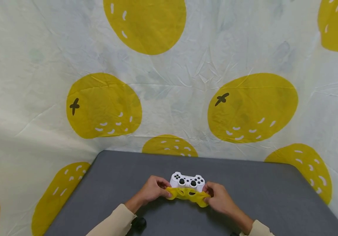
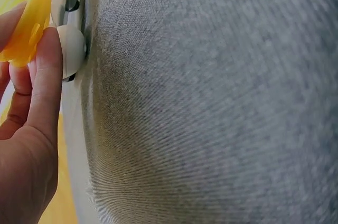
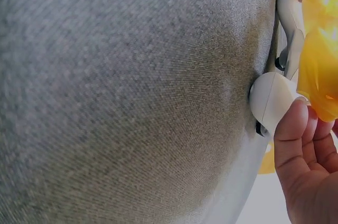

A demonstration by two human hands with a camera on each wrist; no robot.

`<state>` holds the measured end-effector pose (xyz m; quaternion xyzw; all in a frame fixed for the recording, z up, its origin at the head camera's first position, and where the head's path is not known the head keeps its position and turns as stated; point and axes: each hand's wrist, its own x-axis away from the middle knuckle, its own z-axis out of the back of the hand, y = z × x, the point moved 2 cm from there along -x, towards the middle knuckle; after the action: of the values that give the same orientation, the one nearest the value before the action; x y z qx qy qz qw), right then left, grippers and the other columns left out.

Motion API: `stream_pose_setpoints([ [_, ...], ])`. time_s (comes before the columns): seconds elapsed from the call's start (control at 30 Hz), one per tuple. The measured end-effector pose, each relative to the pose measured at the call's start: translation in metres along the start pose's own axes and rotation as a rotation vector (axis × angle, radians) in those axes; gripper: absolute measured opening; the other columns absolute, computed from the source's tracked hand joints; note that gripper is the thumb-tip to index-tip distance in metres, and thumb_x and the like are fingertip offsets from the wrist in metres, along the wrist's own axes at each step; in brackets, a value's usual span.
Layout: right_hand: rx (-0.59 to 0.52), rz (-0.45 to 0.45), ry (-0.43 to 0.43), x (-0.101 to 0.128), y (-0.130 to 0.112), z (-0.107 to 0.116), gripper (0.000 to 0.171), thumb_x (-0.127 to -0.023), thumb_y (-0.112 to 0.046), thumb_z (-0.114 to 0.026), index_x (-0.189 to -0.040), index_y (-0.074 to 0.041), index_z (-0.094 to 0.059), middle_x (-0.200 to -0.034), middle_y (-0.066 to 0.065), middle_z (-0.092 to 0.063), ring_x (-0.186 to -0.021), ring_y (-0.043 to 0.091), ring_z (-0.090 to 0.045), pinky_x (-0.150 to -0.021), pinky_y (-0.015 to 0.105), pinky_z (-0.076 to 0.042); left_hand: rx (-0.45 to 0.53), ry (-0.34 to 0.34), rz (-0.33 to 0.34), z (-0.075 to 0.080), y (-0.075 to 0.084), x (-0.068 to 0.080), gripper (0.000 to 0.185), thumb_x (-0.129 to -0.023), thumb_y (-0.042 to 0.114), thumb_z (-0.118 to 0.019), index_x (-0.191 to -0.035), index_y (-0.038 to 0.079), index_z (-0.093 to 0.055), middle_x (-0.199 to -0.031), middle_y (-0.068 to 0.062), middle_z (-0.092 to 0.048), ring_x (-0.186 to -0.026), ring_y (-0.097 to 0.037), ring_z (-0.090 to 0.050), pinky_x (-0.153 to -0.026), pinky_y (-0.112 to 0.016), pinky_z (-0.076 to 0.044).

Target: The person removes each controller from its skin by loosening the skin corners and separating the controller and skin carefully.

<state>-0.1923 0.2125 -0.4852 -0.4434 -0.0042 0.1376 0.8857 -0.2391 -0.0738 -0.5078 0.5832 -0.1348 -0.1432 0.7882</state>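
A white game controller (image 1: 187,179) with black thumbsticks lies on the grey table, its buttons facing up. In front of its near side, a soft yellow silicone controller cover (image 1: 186,194) with cut-out holes is stretched between both hands. My left hand (image 1: 155,189) pinches the cover's left end between thumb and fingers. The right hand (image 1: 218,197) pinches its right end in the same way. In the left wrist view the thumb and fingers press the yellow cover (image 2: 26,39) beside the controller's grip (image 2: 73,49). The right wrist view has the cover (image 3: 319,71) held close to the other grip (image 3: 270,100).
The dark grey table (image 1: 121,170) has rounded far corners. Behind it hangs a pale cloth (image 1: 174,108) printed with large yellow fruit shapes. A round black object (image 1: 139,223) sits at the left wrist, by the cream sleeve (image 1: 115,221).
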Motion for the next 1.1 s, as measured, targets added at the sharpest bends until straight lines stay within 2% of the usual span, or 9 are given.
stream_pose_setpoints([
  [0.17,-0.025,0.031,-0.027,0.0,-0.001,0.002,0.02,-0.071,0.005,-0.074,-0.085,-0.006,-0.064,-0.077,-0.001,-0.06,-0.071,0.001,-0.05,-0.065,0.019,-0.044,0.006,-0.009,0.008,0.0,0.002,0.0,0.025,-0.073,0.003,-0.091,-0.095,0.0,-0.08,-0.081,-0.001,-0.073,-0.074,-0.013,-0.062,-0.067,-0.022,-0.054],
  [0.37,-0.087,0.047,-0.117,-0.004,0.001,0.003,0.022,-0.073,0.007,-0.071,-0.094,-0.002,-0.069,-0.084,0.002,-0.064,-0.075,0.003,-0.055,-0.067,0.02,-0.049,0.048,-0.042,0.005,-0.002,0.002,0.0,0.027,-0.074,0.002,-0.09,-0.099,-0.002,-0.079,-0.085,-0.001,-0.075,-0.076,-0.011,-0.064,-0.069,-0.021,-0.055],
  [0.5,-0.205,0.061,-0.184,-0.007,0.0,0.006,0.024,-0.071,0.007,-0.069,-0.095,0.003,-0.067,-0.09,0.007,-0.065,-0.081,0.005,-0.059,-0.07,0.022,-0.051,0.1,-0.086,-0.004,-0.003,0.004,-0.001,0.03,-0.075,-0.001,-0.088,-0.103,-0.005,-0.078,-0.088,0.0,-0.077,-0.078,-0.011,-0.067,-0.071,-0.022,-0.057],
  [0.6,-0.289,0.066,-0.226,-0.009,-0.002,0.008,0.027,-0.07,0.006,-0.069,-0.096,0.005,-0.063,-0.094,0.007,-0.061,-0.088,0.006,-0.06,-0.072,0.022,-0.051,0.135,-0.119,-0.004,-0.003,0.006,-0.001,0.031,-0.077,-0.001,-0.087,-0.106,-0.006,-0.076,-0.089,0.002,-0.075,-0.079,-0.011,-0.065,-0.073,-0.023,-0.057],
  [0.73,-0.383,0.09,-0.276,-0.01,-0.004,0.009,0.031,-0.071,0.007,-0.068,-0.1,0.011,-0.059,-0.1,0.002,-0.057,-0.095,0.007,-0.058,-0.076,0.021,-0.05,0.166,-0.155,-0.007,-0.003,0.008,-0.001,0.034,-0.079,0.001,-0.087,-0.108,-0.008,-0.073,-0.09,0.004,-0.074,-0.081,-0.012,-0.064,-0.074,-0.023,-0.056],
  [0.9,-0.588,0.044,-0.403,-0.01,-0.002,0.008,0.039,-0.077,0.007,-0.066,-0.111,0.02,-0.051,-0.103,-0.006,-0.065,-0.093,0.005,-0.063,-0.076,0.02,-0.056,0.209,-0.211,-0.014,-0.004,0.008,-0.002,0.037,-0.081,-0.001,-0.085,-0.112,-0.012,-0.069,-0.094,0.006,-0.074,-0.089,-0.012,-0.067,-0.078,-0.023,-0.056],
  [0.97,-0.678,0.034,-0.465,-0.011,-0.001,0.007,0.037,-0.08,0.006,-0.066,-0.112,0.017,-0.051,-0.102,-0.006,-0.068,-0.09,0.005,-0.066,-0.076,0.021,-0.059,0.223,-0.232,-0.018,-0.004,0.008,-0.002,0.038,-0.081,-0.001,-0.084,-0.113,-0.014,-0.067,-0.096,0.007,-0.074,-0.091,-0.012,-0.067,-0.08,-0.023,-0.056],
  [1.1,-0.827,0.051,-0.574,-0.012,0.0,0.006,0.028,-0.088,0.002,-0.065,-0.115,0.002,-0.054,-0.105,-0.005,-0.072,-0.092,0.006,-0.071,-0.081,0.023,-0.061,0.262,-0.279,-0.018,-0.004,0.01,-0.002,0.039,-0.082,0.001,-0.084,-0.113,-0.014,-0.065,-0.099,0.006,-0.074,-0.095,-0.012,-0.066,-0.083,-0.023,-0.055],
])
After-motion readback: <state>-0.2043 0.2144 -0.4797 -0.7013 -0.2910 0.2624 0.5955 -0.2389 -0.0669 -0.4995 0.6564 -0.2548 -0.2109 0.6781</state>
